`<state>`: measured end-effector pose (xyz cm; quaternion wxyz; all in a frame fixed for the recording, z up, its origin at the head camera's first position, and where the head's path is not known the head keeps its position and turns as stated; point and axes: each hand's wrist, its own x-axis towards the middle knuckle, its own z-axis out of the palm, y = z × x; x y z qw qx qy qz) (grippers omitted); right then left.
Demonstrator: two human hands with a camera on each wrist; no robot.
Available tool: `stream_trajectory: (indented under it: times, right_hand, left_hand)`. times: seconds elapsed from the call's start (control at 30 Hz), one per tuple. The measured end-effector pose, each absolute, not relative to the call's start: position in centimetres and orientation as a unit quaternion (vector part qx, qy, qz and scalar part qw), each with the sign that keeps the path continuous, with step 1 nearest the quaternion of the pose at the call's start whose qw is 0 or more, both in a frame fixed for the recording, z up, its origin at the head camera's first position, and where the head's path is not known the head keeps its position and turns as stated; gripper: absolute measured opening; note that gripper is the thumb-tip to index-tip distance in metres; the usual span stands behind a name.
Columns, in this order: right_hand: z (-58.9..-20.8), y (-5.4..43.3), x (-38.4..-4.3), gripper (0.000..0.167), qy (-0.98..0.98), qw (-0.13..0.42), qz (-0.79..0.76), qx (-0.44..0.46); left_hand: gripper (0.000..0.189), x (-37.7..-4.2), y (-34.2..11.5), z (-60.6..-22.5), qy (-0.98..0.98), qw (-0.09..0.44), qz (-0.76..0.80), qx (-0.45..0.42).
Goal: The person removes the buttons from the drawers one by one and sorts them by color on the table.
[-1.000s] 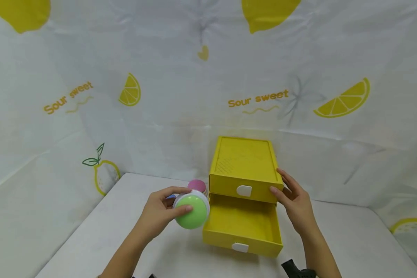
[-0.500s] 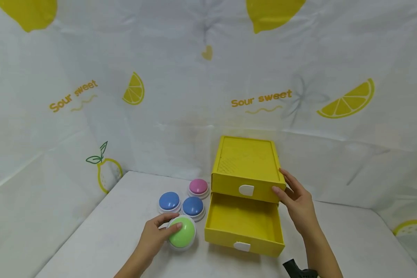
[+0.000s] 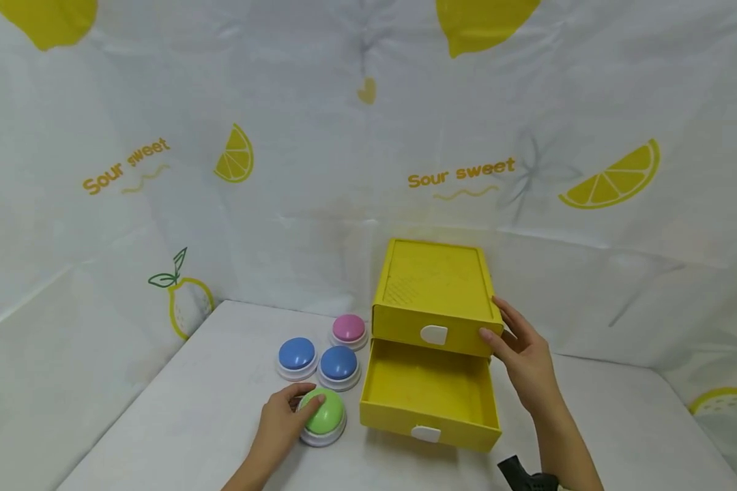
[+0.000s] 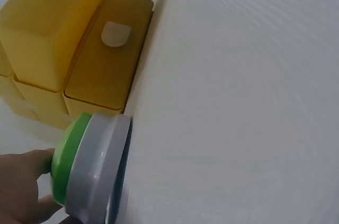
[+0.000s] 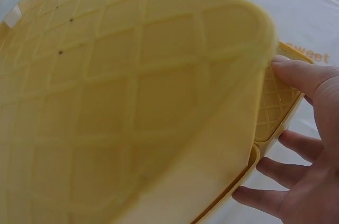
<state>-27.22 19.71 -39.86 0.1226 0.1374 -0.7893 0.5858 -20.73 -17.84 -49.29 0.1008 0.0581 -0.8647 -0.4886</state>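
My left hand holds a green dome-topped push button with a white base, left of the yellow drawer cabinet. In the left wrist view the base of the button is right at the tabletop, a dark line of shadow along its underside. The thumb lies on the dome, and the other fingers are partly hidden behind the button. My right hand touches the cabinet's upper right front corner, thumb on the front and fingers along the side. Below, the lower drawer is pulled out, with nothing visible inside.
Just behind the green button stand two blue buttons and a pink button, close to the cabinet's left side. A white cloth printed with lemons hangs behind the white table.
The left hand has moved the green button down and toward the table, left of the open drawer, uncovering the blue buttons. The right hand has stayed at the cabinet corner.
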Motion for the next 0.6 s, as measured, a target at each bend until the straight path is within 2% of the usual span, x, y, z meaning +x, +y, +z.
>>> stream_trajectory:
  times: [0.1, 0.17, 0.37, 0.6]
  right_hand:
    - [-39.88, 19.60, -27.18, 0.062, -0.787, 0.122, 0.589, 0.136]
    - [-39.78, 19.55, -27.10, 0.062, -0.786, 0.121, 0.591, 0.135]
    - [-39.49, 19.46, -26.93, 0.062, -0.788, 0.116, 0.589, 0.133]
    - [-39.46, 19.53, -26.75, 0.063, -0.790, 0.110, 0.590, 0.126]
  left_hand:
    - [0.035, -20.69, -18.13, -49.27, -0.879, 0.098, -0.463, 0.047]
    - [0.042, -20.65, -18.38, -49.16, -0.891, 0.083, -0.445, 0.037]
    - [0.084, -20.42, -18.60, -49.04, -0.915, 0.030, -0.401, -0.008]
    - [0.085, -20.90, -17.90, -49.26, -0.916, 0.072, -0.393, -0.019]
